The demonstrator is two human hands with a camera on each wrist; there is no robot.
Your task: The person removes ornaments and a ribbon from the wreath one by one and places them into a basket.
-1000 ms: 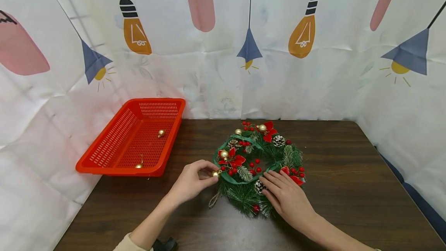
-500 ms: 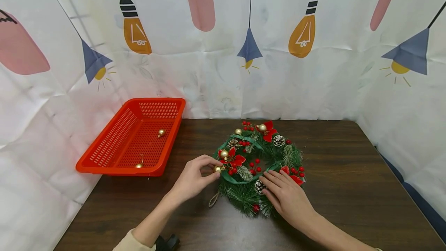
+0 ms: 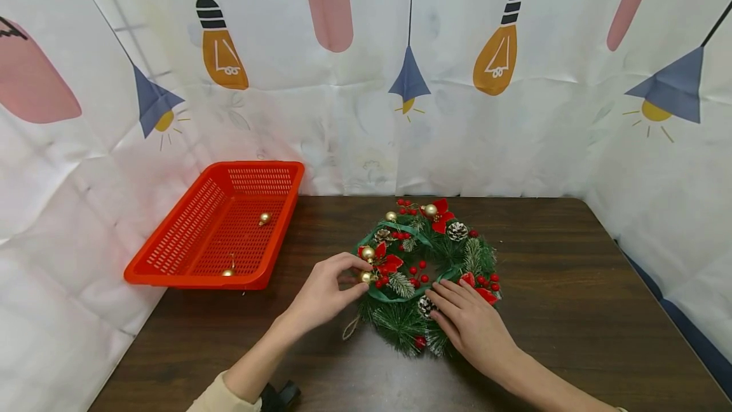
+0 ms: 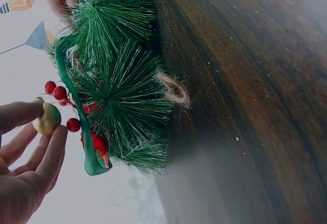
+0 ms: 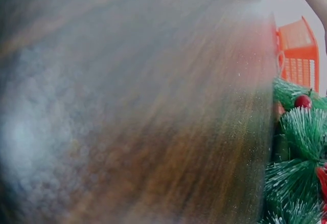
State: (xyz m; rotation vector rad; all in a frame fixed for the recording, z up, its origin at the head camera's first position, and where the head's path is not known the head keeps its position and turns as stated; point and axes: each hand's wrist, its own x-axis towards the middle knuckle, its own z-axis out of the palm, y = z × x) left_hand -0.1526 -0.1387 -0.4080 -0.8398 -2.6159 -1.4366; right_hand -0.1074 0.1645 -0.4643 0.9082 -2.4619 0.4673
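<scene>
- Your left hand [image 3: 327,290] pinches a gold ball [image 4: 48,119] between thumb and fingers, at the left side of the wreath [image 3: 394,322].
- Your right hand [image 3: 473,328] rests on the wreath's near right part, fingers extended.
- The wreath lies on the table [image 3: 572,297], right of the red basket [image 3: 208,234].

Table [image 3: 572,285], one: dark brown, wood-grained, far right corner rounded; I make out pale specks [image 4: 237,139] on it from the left wrist. Standing on it, by my head view: basket [image 3: 211,231], one, red, slotted sides, at the left. Wreath [image 3: 446,252], one, green, lying right of the basket and apart from it; twine loop [image 3: 350,328] at its near left edge.
</scene>
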